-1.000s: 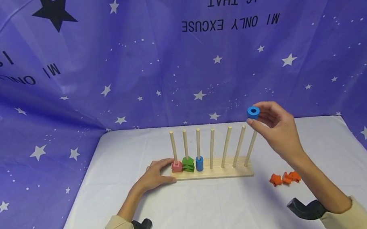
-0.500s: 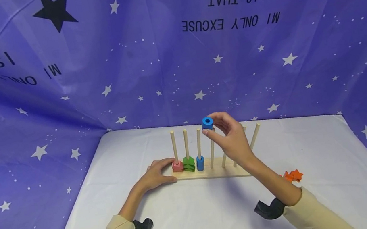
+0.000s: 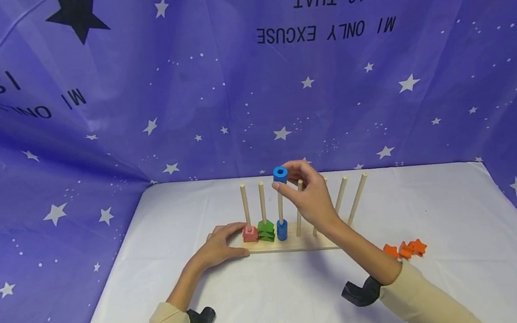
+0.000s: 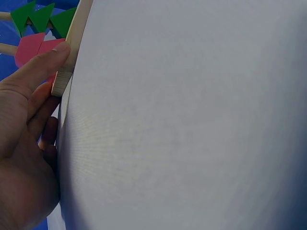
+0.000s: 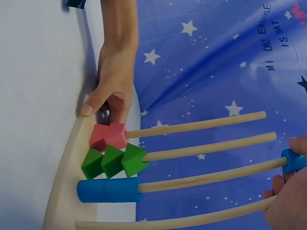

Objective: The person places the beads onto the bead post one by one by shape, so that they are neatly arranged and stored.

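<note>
My right hand [image 3: 310, 195] pinches a blue cylinder bead [image 3: 280, 172] between thumb and fingers, right at the top of the third peg from the left. In the right wrist view this peg's tip meets the underside of the held bead [image 5: 293, 161]. Low on the same peg sit blue cylinder beads [image 5: 109, 190]. Green triangular beads [image 5: 114, 161] are on the second peg, pink beads [image 5: 108, 136] on the first. With thumb in front and fingers behind, my left hand [image 3: 214, 248] grips the left end of the wooden peg base [image 3: 299, 245].
Several bare pegs [image 3: 358, 198] rise from the base's right half, partly behind my right hand. Orange star-shaped beads [image 3: 411, 249] lie on the white tabletop [image 3: 276, 320] beside my right forearm. A purple star-printed cloth [image 3: 207, 107] hangs around the table.
My right hand has carried the blue cylinder bead leftward, from above the far right peg to the top of the third peg. My left hand has stayed on the base's end.
</note>
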Motion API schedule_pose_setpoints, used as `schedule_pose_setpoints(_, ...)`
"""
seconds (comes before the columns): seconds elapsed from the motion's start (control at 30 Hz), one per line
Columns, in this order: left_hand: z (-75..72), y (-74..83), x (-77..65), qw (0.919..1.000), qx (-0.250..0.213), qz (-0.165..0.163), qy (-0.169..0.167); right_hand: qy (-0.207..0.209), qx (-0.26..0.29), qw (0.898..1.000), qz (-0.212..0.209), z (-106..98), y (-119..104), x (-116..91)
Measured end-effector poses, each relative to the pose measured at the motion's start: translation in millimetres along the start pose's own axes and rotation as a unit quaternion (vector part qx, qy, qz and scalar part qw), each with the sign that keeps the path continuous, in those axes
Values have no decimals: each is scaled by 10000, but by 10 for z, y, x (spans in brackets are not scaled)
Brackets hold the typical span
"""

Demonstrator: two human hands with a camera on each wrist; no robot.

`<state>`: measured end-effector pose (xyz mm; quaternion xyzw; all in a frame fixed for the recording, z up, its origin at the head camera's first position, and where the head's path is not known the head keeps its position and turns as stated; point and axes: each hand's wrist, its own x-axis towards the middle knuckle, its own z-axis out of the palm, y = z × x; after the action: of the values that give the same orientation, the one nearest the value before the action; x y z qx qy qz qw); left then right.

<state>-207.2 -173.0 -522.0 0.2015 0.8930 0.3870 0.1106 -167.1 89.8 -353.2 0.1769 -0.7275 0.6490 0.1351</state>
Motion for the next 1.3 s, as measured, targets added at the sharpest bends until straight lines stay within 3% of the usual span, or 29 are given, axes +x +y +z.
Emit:
schedule_pose_setpoints(0.2,-4,9,-11,10000,35,21,2,67,2,9993,354,18,497,-41)
schedule_pose_setpoints(0.47,-19,29,-10,10000,36,21,-27,38,-304,9881,1507,123,1106,-371)
schedule_pose_setpoints(0.57,-21,23,-5,10000,13,35,-12,-21,-344,9851,1686,129,1250,-458)
schedule_pose_setpoints(0.77,-7,15,5,10000,10,43,-14,-295,-322,9846,1692,37,1284,-558)
schedule_pose_setpoints(1.0,-7,10,-15,10000,-16,-24,21,-820,-492,9815,1658,-286,1159,-745)
schedule_pose_setpoints(1.13,-11,5,-20,10000,-29,-26,30,-809,-928,9815,1464,-533,1058,-836)
schedule_pose_setpoints(1.3,-4,-5,-7,10000,21,68,16,-486,-1629,9807,968,-930,1008,-957)
